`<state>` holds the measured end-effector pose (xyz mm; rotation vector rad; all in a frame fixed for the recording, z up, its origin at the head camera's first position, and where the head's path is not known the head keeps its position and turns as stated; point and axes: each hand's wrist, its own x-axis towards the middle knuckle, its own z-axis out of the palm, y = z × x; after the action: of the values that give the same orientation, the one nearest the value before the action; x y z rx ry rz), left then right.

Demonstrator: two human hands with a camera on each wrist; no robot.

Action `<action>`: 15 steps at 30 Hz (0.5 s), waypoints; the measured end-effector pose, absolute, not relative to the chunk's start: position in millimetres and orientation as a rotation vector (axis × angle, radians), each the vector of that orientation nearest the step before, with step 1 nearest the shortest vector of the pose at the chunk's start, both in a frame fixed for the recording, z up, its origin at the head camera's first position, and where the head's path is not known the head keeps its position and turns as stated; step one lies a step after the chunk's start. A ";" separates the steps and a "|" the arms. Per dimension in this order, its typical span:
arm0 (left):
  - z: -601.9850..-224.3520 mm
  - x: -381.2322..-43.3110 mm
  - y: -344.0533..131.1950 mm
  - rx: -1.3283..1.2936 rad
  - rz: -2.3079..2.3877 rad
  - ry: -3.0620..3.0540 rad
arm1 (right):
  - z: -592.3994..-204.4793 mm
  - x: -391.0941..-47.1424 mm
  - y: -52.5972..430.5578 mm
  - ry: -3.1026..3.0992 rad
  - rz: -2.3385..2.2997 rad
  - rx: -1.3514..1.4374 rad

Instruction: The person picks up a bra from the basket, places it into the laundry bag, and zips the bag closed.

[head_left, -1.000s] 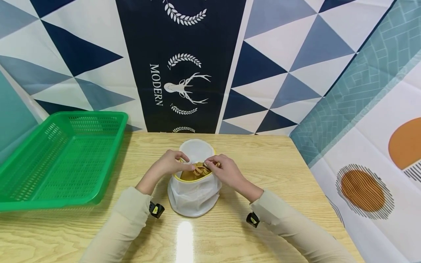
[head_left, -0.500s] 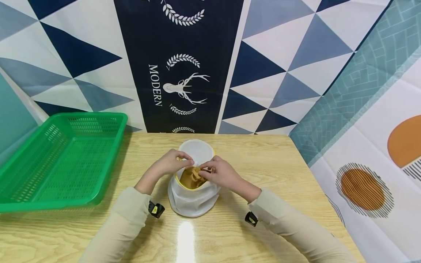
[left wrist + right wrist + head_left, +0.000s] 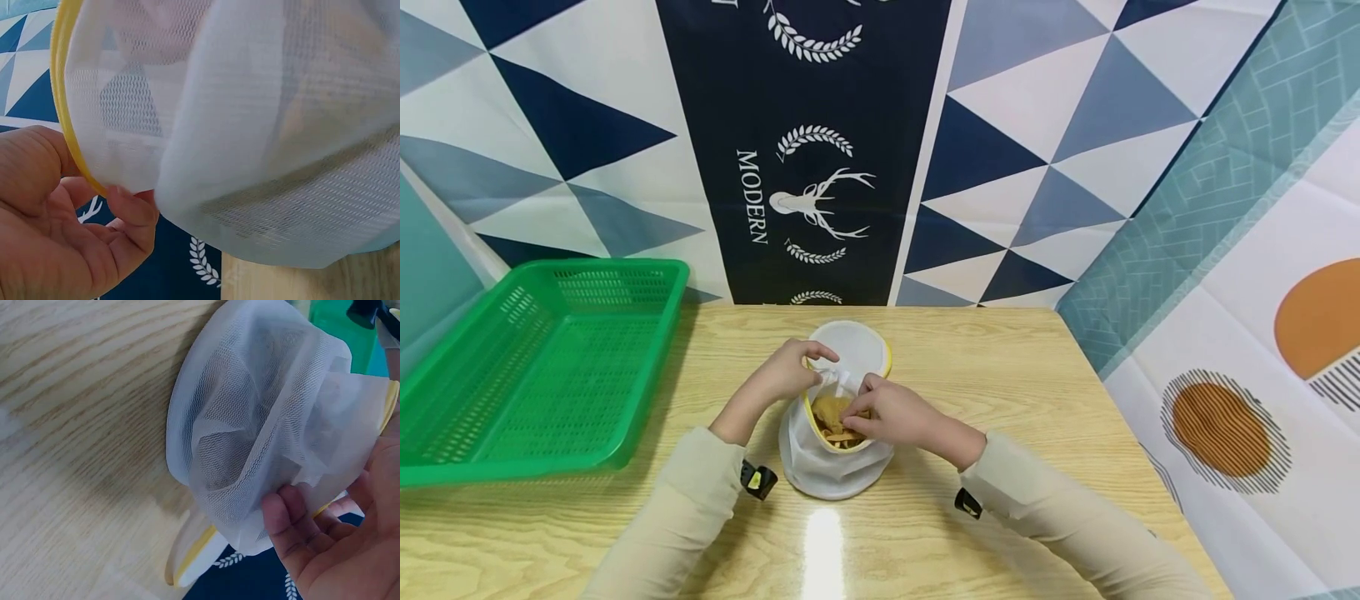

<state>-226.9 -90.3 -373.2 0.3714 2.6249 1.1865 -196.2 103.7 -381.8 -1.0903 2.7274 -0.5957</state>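
Note:
A white mesh laundry bag (image 3: 835,479) with yellow trim stands on the table, its round lid (image 3: 853,343) folded back. Tan, strappy cloth (image 3: 831,412) shows inside the mouth, partly covered by the right hand. My left hand (image 3: 786,368) pinches the mouth's far left rim; in the left wrist view its thumb and fingers meet over the yellow trim (image 3: 61,94). On the right side my right hand (image 3: 895,414) grips the rim, and the right wrist view has its fingers (image 3: 290,515) curled against the outer mesh.
A green perforated plastic basket (image 3: 647,400) stands on the left of the wood-grain table (image 3: 1000,367). Patterned cloth (image 3: 820,83) covers the wall behind the table's back edge. Black wrist cameras (image 3: 758,481) hang below both sleeves.
My right hand has moved down and to the left along the bag's mouth. The opening now tips toward me, and the tan cloth lies lower in it. My left hand stays at the rim.

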 end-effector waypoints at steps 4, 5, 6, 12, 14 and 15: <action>-378.5 -225.4 -86.5 0.455 1.164 2.605 | -383.3 -196.8 104.7 2.724 -0.592 -1.106; -379.6 -224.9 -85.5 0.476 1.150 2.600 | -383.3 -196.9 105.0 2.729 -0.598 -1.107; -380.5 -224.4 -84.4 0.490 1.140 2.592 | -383.4 -197.1 105.3 2.736 -0.602 -1.103; -380.3 -221.6 -82.3 0.486 1.055 2.598 | -383.2 -196.8 105.6 2.805 -0.636 -0.992; -379.6 -220.4 -82.5 0.467 1.016 2.599 | -383.6 -196.9 105.8 2.835 -0.655 -0.928; -379.6 -220.0 -82.3 0.452 0.993 2.601 | -383.9 -197.1 106.1 2.852 -0.668 -0.902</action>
<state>-220.0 -82.3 -379.6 0.4523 2.6010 0.9927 -197.1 106.1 -383.9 -0.9023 2.8521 -0.6681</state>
